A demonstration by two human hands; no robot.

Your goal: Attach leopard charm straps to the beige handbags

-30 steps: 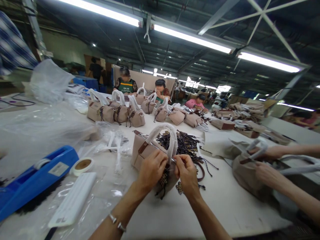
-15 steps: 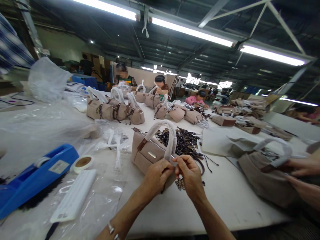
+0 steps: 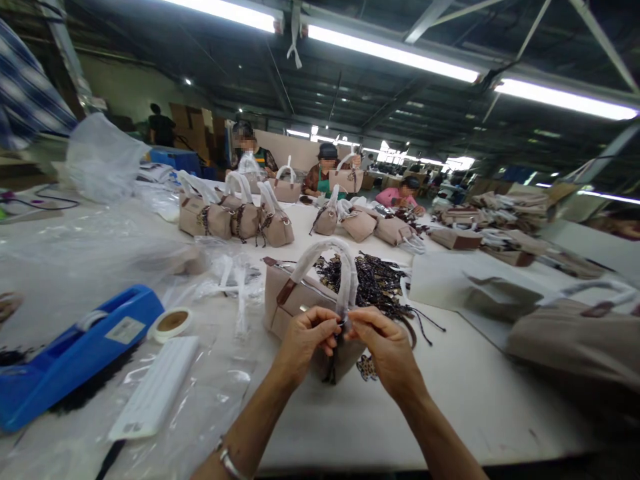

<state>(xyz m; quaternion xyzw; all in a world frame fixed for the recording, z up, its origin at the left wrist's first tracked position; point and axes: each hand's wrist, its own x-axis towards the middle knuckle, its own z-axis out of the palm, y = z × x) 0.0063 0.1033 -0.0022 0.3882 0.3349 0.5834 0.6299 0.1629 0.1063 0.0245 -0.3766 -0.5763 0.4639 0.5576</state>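
A beige handbag (image 3: 281, 321) stands upright on the table in front of me, its handle (image 3: 301, 263) covered in white wrapping. At the near foot of that handle, my left hand (image 3: 306, 343) is closed in a pinch. Close beside it my right hand (image 3: 387, 343) pinches too, fingertips almost meeting the left ones. What lies between the fingertips is too small to make out. A dark cord tassel (image 3: 332, 367) hangs down the bag's end below my fingers. By my right wrist lies a leopard-patterned piece (image 3: 367, 367). Behind the bag is a heap of dark braided cords (image 3: 380, 283).
On the left are a blue tape dispenser (image 3: 115, 327), a tape roll (image 3: 171, 324), a white power strip (image 3: 157, 387) and clear plastic bags (image 3: 100, 233). More handbags (image 3: 205, 219) stand farther back, near seated co-workers. Another beige bag (image 3: 565, 340) is at right.
My left hand has shifted slightly left and turned, uncovering the dark tassel. A co-worker at the back now holds up a bag. The co-worker's hands at the right have left view.
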